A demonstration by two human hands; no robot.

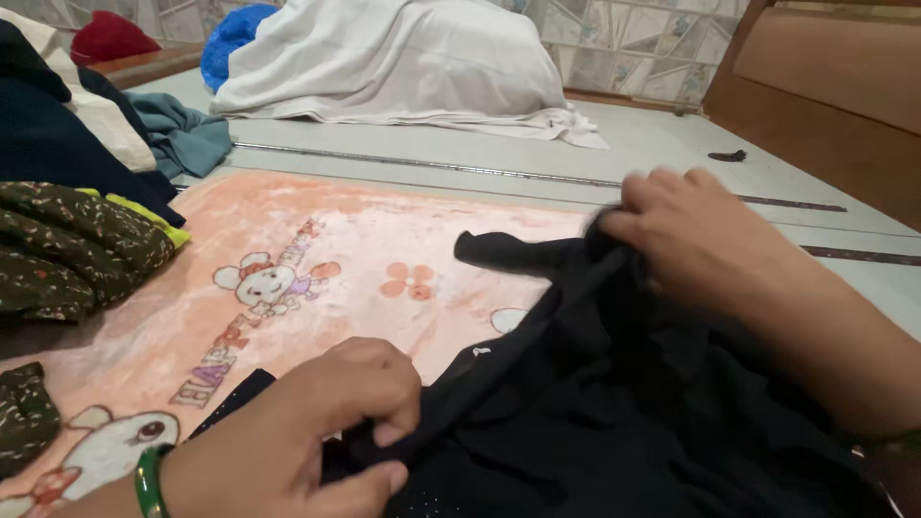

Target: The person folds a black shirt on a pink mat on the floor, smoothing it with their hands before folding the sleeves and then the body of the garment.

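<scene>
Fabric is the whole risk here: the soft black cloth garment (614, 403), heaped at lower right of the frame over the peach cartoon-printed mat (317, 240), sags between two grips. The left hand (297, 432), at bottom centre with a green bangle (146, 482), pinches a bunched edge between thumb and curled fingers (389, 408); a loose pinch could let that edge slide out. The right hand (696, 235), at centre right, closes its fingers on an upper fold, and uneven pulling could twist the piece. The garment's shape, and any sleeves or seams, I cannot make out; its lower part is cut off. Farther, at upper left, the dark floral folded clothes (77, 249) are partly out of frame, and the white draped sheet (403, 58) hides whatever lies under it.
</scene>
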